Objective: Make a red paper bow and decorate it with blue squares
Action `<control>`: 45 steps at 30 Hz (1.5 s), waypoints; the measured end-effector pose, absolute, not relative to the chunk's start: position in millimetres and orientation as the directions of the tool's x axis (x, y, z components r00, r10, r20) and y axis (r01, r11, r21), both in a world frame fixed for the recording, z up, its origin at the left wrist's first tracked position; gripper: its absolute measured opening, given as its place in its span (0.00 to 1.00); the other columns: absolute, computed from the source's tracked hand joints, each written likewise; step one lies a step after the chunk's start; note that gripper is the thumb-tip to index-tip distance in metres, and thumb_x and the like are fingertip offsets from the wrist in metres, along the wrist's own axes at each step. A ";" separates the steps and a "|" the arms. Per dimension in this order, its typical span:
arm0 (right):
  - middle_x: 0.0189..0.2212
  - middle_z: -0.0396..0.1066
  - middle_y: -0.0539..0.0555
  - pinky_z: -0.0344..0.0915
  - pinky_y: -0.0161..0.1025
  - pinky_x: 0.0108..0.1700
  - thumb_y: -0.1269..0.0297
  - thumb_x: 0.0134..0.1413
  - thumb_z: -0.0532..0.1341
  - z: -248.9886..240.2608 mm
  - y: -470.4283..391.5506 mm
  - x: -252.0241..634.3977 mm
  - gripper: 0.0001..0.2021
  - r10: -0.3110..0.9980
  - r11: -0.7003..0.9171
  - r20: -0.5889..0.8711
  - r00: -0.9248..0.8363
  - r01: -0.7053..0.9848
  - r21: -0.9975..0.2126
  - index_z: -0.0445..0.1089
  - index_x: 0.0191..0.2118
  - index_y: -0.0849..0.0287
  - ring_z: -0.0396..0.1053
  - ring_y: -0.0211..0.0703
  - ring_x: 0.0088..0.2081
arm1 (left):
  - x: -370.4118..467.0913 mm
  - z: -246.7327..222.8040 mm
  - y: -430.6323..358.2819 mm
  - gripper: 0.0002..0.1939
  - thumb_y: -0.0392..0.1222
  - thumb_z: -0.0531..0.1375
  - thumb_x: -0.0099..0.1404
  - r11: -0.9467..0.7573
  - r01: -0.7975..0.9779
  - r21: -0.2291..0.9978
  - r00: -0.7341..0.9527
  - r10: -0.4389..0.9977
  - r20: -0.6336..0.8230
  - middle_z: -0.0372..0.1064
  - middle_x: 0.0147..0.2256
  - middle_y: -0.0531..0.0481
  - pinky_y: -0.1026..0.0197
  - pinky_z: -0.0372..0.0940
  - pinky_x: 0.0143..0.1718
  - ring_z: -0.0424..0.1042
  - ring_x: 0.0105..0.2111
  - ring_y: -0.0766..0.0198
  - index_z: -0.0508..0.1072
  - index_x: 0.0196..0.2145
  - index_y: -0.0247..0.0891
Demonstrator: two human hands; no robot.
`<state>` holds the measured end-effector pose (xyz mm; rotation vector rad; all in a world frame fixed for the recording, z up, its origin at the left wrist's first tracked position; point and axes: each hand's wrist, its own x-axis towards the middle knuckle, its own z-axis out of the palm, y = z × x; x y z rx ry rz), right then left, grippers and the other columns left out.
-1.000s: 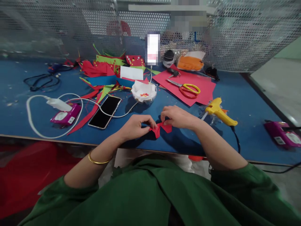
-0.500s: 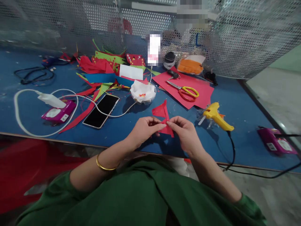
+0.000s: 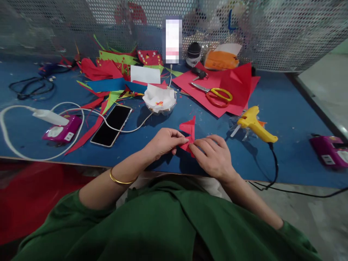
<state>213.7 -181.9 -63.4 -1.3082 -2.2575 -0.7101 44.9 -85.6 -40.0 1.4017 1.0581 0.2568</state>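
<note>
We record: folded piece [image 3: 188,127], matt red paper; scissors [image 3: 215,90], shiny metal blades, smooth plastic-looking handles; glue gun [image 3: 252,122], smooth yellow plastic; phone [image 3: 111,125], glossy black face; bangle [image 3: 122,182], polished, metallic. We note sleeves [image 3: 67,210] of matt green cloth.

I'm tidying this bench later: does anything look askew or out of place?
Red paper to the right of the scissors bends upward instead of lying flat. A white cable trails across the phone, and behind the phone coloured scraps lie jumbled.
</note>
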 end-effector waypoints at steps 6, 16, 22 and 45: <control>0.33 0.80 0.50 0.59 0.45 0.51 0.73 0.65 0.58 -75.1 -184.1 215.3 0.09 0.790 0.384 0.492 -0.365 0.921 0.066 0.76 0.37 0.58 0.71 0.42 0.32 | 30.8 -56.3 -95.9 0.06 0.34 0.62 0.65 -0.517 0.552 0.654 0.577 0.803 0.147 0.77 0.40 0.49 0.59 0.66 0.38 0.74 0.36 0.62 0.78 0.40 0.39; 0.36 0.80 0.51 0.62 0.45 0.53 0.71 0.64 0.61 -78.3 -197.2 211.1 0.06 0.859 0.297 0.482 -0.174 0.935 -0.192 0.75 0.37 0.57 0.74 0.43 0.37 | 22.3 -70.1 -101.8 0.04 0.38 0.67 0.64 -0.749 0.376 0.545 0.771 0.579 0.264 0.78 0.41 0.49 0.55 0.66 0.42 0.73 0.39 0.58 0.79 0.38 0.39; 0.34 0.75 0.54 0.62 0.45 0.38 0.65 0.64 0.62 -81.9 -194.4 212.3 0.06 0.924 0.154 0.382 0.025 0.890 -0.430 0.75 0.35 0.56 0.70 0.47 0.37 | 26.4 -69.1 -100.2 0.03 0.38 0.68 0.62 -0.702 0.422 0.573 0.747 0.627 0.219 0.78 0.39 0.51 0.56 0.65 0.41 0.72 0.38 0.59 0.79 0.35 0.40; 0.36 0.71 0.56 0.61 0.47 0.39 0.63 0.60 0.64 -78.8 -188.7 203.2 0.06 0.947 -0.058 0.237 0.219 0.839 -0.542 0.71 0.31 0.56 0.69 0.49 0.38 | 39.4 -71.0 -105.6 0.07 0.39 0.62 0.67 -0.650 0.556 0.517 0.660 0.724 0.201 0.73 0.36 0.49 0.57 0.63 0.39 0.71 0.38 0.60 0.74 0.30 0.38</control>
